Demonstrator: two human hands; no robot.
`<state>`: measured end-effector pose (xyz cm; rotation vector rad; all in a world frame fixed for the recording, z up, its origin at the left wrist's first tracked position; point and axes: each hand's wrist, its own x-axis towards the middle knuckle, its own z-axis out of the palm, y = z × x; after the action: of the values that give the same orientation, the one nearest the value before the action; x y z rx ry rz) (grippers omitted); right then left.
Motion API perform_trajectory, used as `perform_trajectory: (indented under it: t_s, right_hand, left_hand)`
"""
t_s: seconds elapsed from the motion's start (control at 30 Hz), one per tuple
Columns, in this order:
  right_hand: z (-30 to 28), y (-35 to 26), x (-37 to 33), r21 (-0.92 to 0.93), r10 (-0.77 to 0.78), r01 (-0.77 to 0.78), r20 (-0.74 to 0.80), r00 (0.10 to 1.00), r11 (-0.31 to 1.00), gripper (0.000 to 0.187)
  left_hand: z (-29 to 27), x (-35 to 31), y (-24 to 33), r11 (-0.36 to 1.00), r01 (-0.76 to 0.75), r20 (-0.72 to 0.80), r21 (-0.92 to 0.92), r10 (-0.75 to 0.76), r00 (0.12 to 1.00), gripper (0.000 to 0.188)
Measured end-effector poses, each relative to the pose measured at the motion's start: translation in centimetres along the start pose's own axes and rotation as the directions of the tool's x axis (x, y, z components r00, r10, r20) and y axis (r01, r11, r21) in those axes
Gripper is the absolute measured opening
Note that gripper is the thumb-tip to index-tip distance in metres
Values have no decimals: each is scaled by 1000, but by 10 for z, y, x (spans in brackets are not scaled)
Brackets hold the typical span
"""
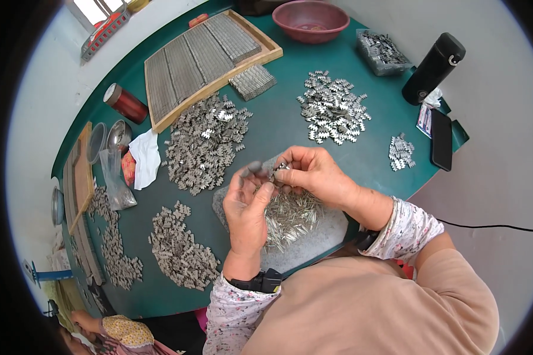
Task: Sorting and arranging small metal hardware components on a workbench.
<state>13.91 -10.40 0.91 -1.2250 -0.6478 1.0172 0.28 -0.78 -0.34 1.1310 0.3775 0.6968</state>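
My right hand (pixel 320 176) is closed in a pinch round a small shiny metal piece (pixel 281 168), mostly hidden by the fingertips. Close against it, my left hand (pixel 247 207) is curled with its thumb bent toward the fingers; what lies inside it is hidden. Both hands hover over a loose heap of thin, shiny metal pins (pixel 293 222). Under the pins lies a grey mat (pixel 328 231) at the table's near edge. Beyond the hands are a dark pile of toothed metal pieces (pixel 204 145) and a brighter pile of similar pieces (pixel 333 109).
The green table (pixel 272 118) carries a wooden tray of stacked metal strips (pixel 201 50), a maroon basin (pixel 311 22), and a plastic tub (pixel 382 53). At right are a black flask (pixel 433 68) and phone (pixel 441 140). Another person's sleeve (pixel 126 331) shows lower left.
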Motion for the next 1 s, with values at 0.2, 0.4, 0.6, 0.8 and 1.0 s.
perform_trajectory:
  t_s: [0.2, 0.4, 0.6, 0.8, 1.0]
  right_hand:
    - [-1, 3, -2, 72, 21, -24, 50, 999, 997, 16]
    - [-3, 14, 3, -47, -191, 194, 49, 980, 980, 18]
    - [-10, 5, 1, -535, -395, 421, 170, 903, 732, 19]
    - [-3, 0, -3, -414, -124, 143, 73, 990, 899, 15]
    - [-2, 15, -2, -363, -188, 189, 38, 981, 913, 16]
  left_hand:
    - [-4, -1, -3, 995, 87, -32, -52, -89, 996, 12]
    - [-5, 4, 6, 995, 97, -85, -34, -99, 991, 8]
    - [-9, 3, 9, 980, 76, -36, 183, -70, 997, 10]
    - [-5, 0, 7, 966, 57, -6, 253, -58, 998, 14]
    - [-7, 0, 7, 981, 86, 19, 172, -91, 996, 14]
